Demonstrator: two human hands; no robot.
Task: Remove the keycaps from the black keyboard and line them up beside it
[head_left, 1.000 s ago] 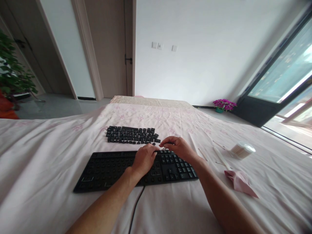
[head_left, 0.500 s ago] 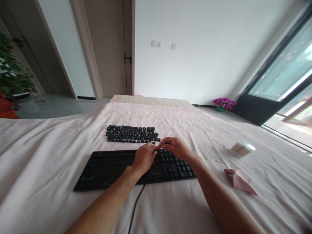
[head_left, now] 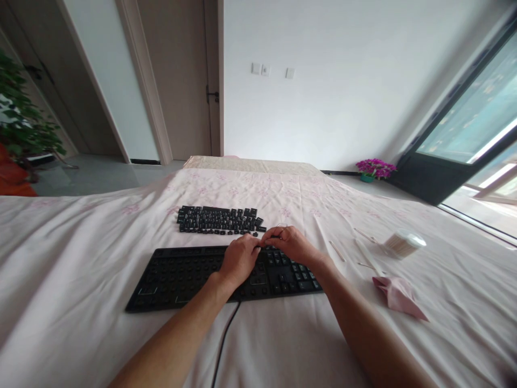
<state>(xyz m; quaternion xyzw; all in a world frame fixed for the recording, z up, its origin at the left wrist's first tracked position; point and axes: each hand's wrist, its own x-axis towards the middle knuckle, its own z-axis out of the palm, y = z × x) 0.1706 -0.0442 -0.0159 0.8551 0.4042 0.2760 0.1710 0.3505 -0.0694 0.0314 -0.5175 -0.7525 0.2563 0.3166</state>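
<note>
Daylight floods in from the window [head_left: 476, 134] at 3 o'clock, leaving soft shadows; the wide lens bends door [head_left: 177, 81] and edges, corners perhaps slightly blurred.

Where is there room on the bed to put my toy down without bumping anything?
The sheet left of the keyboard is bare, and so is the wide stretch beyond the loose keycaps. It is crowded at the keyboard's far edge, where the left hand and right hand meet, and to the right, around the swab tub, loose sticks and pink cloth.
</note>
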